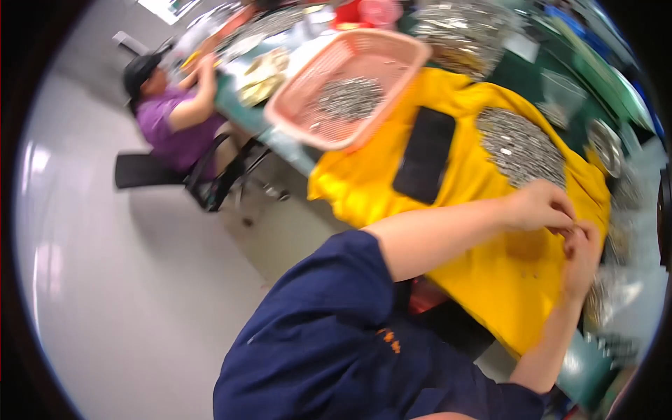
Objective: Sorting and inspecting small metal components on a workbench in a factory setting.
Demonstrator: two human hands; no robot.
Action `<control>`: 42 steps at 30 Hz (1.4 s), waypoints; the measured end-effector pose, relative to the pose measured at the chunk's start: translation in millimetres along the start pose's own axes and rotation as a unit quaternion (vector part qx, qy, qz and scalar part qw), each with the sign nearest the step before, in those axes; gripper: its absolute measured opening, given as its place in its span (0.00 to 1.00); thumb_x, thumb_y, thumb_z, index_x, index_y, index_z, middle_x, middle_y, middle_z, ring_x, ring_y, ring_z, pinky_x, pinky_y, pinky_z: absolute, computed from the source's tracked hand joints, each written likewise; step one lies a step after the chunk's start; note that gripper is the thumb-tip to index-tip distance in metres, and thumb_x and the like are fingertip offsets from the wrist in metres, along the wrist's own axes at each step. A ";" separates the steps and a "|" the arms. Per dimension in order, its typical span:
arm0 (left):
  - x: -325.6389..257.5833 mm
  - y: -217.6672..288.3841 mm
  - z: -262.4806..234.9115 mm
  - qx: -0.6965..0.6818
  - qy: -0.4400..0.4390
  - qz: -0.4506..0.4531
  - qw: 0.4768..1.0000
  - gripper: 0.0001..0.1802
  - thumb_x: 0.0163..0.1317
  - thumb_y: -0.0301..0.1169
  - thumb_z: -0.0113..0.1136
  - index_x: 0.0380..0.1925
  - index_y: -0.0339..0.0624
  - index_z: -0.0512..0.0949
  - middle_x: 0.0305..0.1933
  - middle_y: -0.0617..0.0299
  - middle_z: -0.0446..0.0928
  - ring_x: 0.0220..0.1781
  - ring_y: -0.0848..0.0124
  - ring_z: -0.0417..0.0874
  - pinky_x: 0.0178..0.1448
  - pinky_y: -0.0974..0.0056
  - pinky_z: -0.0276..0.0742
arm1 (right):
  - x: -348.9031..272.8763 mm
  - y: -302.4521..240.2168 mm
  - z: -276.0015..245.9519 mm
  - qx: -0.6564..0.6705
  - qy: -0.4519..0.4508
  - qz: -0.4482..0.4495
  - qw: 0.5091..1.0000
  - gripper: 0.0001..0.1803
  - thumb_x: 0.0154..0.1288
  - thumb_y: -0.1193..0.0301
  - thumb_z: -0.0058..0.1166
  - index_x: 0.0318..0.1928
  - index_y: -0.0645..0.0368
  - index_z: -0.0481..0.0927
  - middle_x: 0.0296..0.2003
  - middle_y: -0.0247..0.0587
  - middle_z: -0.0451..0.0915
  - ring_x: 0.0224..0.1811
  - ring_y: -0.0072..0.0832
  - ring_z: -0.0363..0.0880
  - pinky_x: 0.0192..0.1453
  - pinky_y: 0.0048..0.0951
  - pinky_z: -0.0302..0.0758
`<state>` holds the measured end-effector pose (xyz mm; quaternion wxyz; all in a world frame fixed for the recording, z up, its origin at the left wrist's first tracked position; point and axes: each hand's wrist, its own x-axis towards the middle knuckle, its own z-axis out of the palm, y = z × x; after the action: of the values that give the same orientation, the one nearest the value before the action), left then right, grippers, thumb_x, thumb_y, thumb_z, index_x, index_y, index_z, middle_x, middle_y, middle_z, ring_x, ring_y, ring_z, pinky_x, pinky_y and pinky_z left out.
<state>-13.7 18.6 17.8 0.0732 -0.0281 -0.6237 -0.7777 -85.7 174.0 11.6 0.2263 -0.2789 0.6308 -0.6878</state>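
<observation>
My left hand [540,206] and my right hand [582,253] meet over a yellow cloth [483,262] spread on the table. The fingertips of both are pinched together; whatever sits between them is too small and blurred to name. Just beyond my left hand lies a broad heap of small silvery metal parts [519,145]. A few tiny specks rest on the cloth below my hands. Left of the heap, a flat black phone-like slab [425,154] lies on the cloth.
A pink plastic basket [285,124] holding more small metal parts stands at the far left of the cloth. Bagged metal parts [462,31] are piled behind it. Clear bags [612,294] and a round metal tin [605,147] line the right. A seated person [168,119] works at far left.
</observation>
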 end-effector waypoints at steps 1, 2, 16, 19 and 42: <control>-2.8 -3.2 -5.9 0.056 0.015 0.013 0.998 0.08 0.50 0.26 0.55 0.30 0.33 0.76 0.27 0.59 0.77 0.29 0.75 0.78 0.34 0.73 0.74 | 3.1 5.5 13.3 -0.023 0.036 -0.005 0.999 0.03 0.57 0.74 0.42 0.32 0.58 0.69 0.22 0.25 0.61 0.23 0.13 0.56 0.26 0.14 0.54; -2.9 -7.8 -8.9 0.018 0.017 -0.025 0.999 0.08 0.51 0.26 0.54 0.31 0.34 0.76 0.28 0.59 0.77 0.30 0.75 0.78 0.35 0.73 0.73 | 3.4 6.9 15.6 -0.059 0.025 -0.021 0.998 0.03 0.57 0.74 0.42 0.32 0.58 0.69 0.22 0.24 0.62 0.23 0.13 0.57 0.26 0.14 0.55; -8.2 -7.9 -1.2 -0.016 0.072 -0.090 0.993 0.07 0.50 0.21 0.56 0.31 0.31 0.75 0.30 0.59 0.77 0.32 0.73 0.78 0.39 0.73 0.75 | -11.2 -4.4 30.8 -0.229 0.074 -0.144 0.960 0.02 0.55 0.79 0.42 0.30 0.64 0.66 0.23 0.40 0.71 0.25 0.22 0.70 0.30 0.21 0.68; -5.5 -14.9 -3.6 -0.034 0.074 -0.089 0.993 0.07 0.50 0.21 0.56 0.31 0.31 0.75 0.30 0.59 0.77 0.32 0.73 0.78 0.38 0.73 0.75 | -8.0 0.3 27.4 -0.195 0.072 -0.124 0.970 0.02 0.56 0.79 0.41 0.31 0.64 0.66 0.24 0.39 0.69 0.26 0.21 0.69 0.31 0.20 0.68; -15.8 -12.1 18.8 0.306 -0.115 -0.109 0.939 0.05 0.50 0.20 0.52 0.29 0.33 0.75 0.30 0.59 0.76 0.33 0.74 0.77 0.36 0.72 0.73 | 4.6 1.9 0.7 0.022 0.100 -0.036 0.994 0.04 0.56 0.74 0.44 0.31 0.61 0.68 0.23 0.27 0.67 0.24 0.12 0.61 0.26 0.15 0.60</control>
<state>-0.8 40.6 8.1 -0.0789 -0.0250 -0.8352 -0.5436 -88.7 170.2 10.2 0.1433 -0.2258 0.6246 -0.7337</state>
